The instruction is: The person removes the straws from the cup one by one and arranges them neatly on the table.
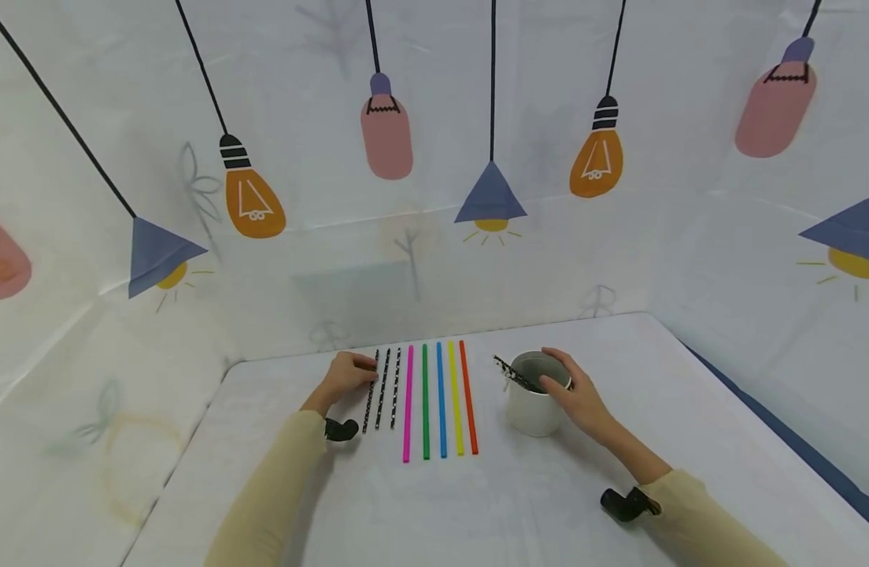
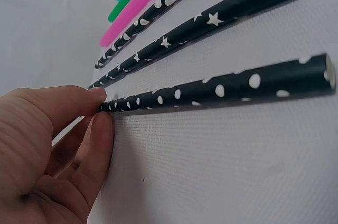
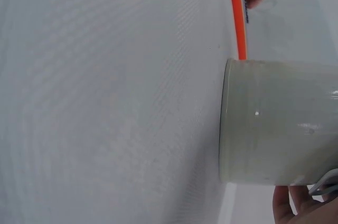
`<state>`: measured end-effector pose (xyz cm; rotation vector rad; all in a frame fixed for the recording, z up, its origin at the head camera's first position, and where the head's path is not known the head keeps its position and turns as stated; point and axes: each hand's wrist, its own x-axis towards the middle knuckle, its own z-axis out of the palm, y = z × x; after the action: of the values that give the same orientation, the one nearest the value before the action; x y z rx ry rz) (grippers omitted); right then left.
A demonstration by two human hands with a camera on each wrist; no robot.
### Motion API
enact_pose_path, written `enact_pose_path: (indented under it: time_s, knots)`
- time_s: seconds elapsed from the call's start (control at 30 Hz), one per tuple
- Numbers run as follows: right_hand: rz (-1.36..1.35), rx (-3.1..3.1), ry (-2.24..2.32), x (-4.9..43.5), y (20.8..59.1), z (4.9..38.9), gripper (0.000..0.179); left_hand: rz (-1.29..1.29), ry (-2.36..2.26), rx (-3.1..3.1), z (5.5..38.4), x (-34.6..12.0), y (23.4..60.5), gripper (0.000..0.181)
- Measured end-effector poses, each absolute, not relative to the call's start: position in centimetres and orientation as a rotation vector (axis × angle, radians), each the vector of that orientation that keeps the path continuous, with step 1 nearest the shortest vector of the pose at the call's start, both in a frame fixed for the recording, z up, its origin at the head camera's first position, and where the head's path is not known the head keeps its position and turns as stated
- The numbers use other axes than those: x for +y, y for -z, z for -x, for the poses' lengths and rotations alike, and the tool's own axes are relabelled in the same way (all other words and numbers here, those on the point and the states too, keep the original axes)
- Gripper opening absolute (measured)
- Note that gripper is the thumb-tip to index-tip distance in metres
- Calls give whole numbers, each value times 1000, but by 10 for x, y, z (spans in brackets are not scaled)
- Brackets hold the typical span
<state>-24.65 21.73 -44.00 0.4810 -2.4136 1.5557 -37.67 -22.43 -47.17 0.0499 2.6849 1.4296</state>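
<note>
While the left hand point(image 1: 349, 378) pinches a dotted straw point(image 2: 211, 90), the right hand point(image 1: 580, 400) grips a cup point(image 1: 532, 413) between thumb and fingers.

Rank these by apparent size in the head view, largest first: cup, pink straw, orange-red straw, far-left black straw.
1. Cup
2. Pink straw and orange-red straw: too alike to rank
3. Far-left black straw: looks shortest; the left hand pinches it

Printed lamps point(image 1: 490, 195) and bulbs point(image 1: 596, 164) decorate the wall point(image 1: 548, 268).
</note>
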Motion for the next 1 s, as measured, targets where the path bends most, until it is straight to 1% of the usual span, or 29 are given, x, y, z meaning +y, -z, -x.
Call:
enact_pose_path:
  time_s: [0.27,0.5,0.7,1.0]
  knots:
    - [-466,-2411,-1557,219,444,249,53,-59,-1399,2690,378,-222,472,33]
    - [-510,-2409,-1608,212,422,235,51,-34,-1379,2708,379,-223,474,31]
    - [-504,-2408,-1575,219,444,249,52,-18,-1379,2709,379,-224,476,33]
    - [-473,-2416,-1569,216,443,247,53,-7,-1381,2703,376,-226,471,36]
